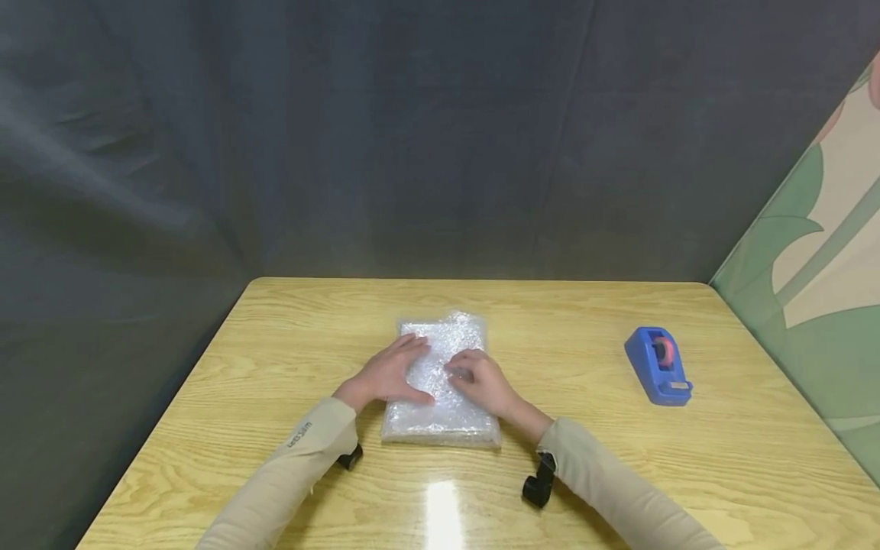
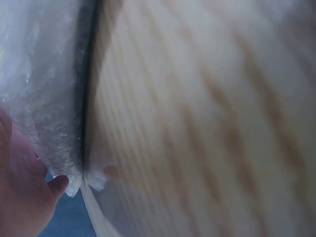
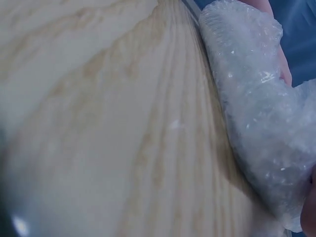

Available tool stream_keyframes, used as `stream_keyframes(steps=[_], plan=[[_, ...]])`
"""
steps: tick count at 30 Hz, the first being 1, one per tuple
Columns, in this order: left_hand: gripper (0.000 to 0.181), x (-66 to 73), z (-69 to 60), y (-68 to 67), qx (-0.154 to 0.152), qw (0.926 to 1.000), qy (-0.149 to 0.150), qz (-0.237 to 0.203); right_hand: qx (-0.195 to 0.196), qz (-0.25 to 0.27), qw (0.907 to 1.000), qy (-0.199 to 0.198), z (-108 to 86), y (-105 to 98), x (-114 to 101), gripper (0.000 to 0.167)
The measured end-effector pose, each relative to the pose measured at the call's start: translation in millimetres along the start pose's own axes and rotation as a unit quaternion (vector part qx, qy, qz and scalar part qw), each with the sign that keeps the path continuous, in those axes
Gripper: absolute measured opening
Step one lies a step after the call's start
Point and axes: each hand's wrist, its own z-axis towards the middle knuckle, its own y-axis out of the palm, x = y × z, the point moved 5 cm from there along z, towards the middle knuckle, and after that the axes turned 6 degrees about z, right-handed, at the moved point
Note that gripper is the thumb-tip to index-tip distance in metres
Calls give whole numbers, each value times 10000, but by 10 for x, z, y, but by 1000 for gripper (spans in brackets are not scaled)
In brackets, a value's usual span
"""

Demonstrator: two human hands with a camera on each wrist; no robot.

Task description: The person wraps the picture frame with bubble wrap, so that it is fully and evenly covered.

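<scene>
A flat rectangular package in clear bubble wrap (image 1: 440,424) lies on the wooden table in front of me. My left hand (image 1: 393,374) rests on its left side with fingers and thumb spread. On its right half, my right hand (image 1: 486,383) has curled fingers and appears to pinch a bit of the wrap between thumb and fingertips. Part of the left hand (image 2: 24,190) shows beside the bubble wrap (image 2: 44,74) in the left wrist view. In the right wrist view the wrap (image 3: 256,98) looks puffy and raised; my right hand is mostly cut off there.
A blue tape dispenser (image 1: 656,370) with a pink-cored roll stands on the right part of the wooden table (image 1: 275,344). Dark curtain (image 1: 440,153) hangs behind the table and along its left. A leaf-patterned panel (image 1: 825,305) borders the right side.
</scene>
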Motion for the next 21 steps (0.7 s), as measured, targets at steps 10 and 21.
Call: stream_keyframes(steps=[10,21], plan=[[99,2,10,1,-36,10000,-5,22,-205,-7,9998,-74,12,3,-5,19],[99,76,-28,-56,-183,9985,-39,521,321,95,9992,210,-255,-102,-114,63]])
